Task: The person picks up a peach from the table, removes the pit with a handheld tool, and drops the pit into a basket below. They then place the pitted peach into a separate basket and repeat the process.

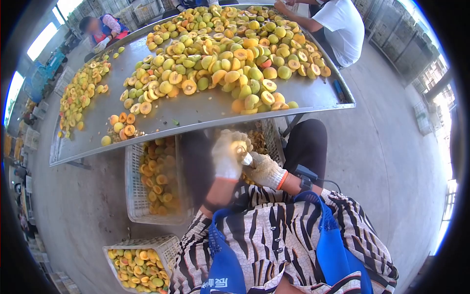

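Note:
My left hand (229,152), in a white knit glove and blurred by motion, has its fingers closed round a halved yellow fruit (239,148). My right hand (266,170), gloved too, is wrapped round a small tool whose pale metal end (247,159) touches the fruit. Both hands are over my lap, just in front of the metal table's near edge (205,126). A large heap of halved green and orange fruit (210,59) covers much of the tabletop. A few orange halves (126,125) lie near the front left corner.
Below the table, a white crate (134,196) holds orange halves; another crate (169,245) of fruit is lower left. A person in white (342,29) sits at the right side, one (105,29) at the far left. Stacked crates (411,39) line the right wall.

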`<state>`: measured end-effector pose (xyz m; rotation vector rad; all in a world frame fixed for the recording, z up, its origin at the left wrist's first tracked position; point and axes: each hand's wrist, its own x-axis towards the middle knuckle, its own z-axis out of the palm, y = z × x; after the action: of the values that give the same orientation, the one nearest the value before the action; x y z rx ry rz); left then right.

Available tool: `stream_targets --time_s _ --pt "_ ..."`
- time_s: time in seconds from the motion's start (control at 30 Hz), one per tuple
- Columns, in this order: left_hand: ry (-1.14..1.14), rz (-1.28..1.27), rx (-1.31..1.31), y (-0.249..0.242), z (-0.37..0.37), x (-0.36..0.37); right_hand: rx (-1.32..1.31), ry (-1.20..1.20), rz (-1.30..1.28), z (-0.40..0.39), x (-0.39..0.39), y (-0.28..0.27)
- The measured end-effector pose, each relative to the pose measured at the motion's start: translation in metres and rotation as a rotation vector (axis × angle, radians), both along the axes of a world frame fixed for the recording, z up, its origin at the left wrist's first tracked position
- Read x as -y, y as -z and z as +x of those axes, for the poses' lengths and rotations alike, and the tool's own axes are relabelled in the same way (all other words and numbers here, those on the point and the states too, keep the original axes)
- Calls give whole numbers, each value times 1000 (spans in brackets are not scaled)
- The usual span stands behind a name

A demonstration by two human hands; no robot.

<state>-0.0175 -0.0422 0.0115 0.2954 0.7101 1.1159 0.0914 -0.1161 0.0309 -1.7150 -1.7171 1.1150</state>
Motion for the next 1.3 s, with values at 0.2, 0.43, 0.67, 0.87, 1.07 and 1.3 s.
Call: stream_targets --time_s 0.2,0.43,0.67,0.87,1.07,1.3 --pt "11 174 -121 15 0 -2 -265 -20 -175 2 2 8" --pt "268 315 -221 47 -16 -17 -384 40 -393 -1 5 2" --pt "385 334 -232 43 -13 -14 -629 -71 -506 15 8 25" --pt "469 286 117 40 -5 -13 -1091 -165 -867 43 1 61" --pt "534 344 -229 32 -3 -18 -1247 -97 -934 50 1 90" --pt "169 186 -411 19 7 -41 -1344 -231 -1201 76 -23 79"
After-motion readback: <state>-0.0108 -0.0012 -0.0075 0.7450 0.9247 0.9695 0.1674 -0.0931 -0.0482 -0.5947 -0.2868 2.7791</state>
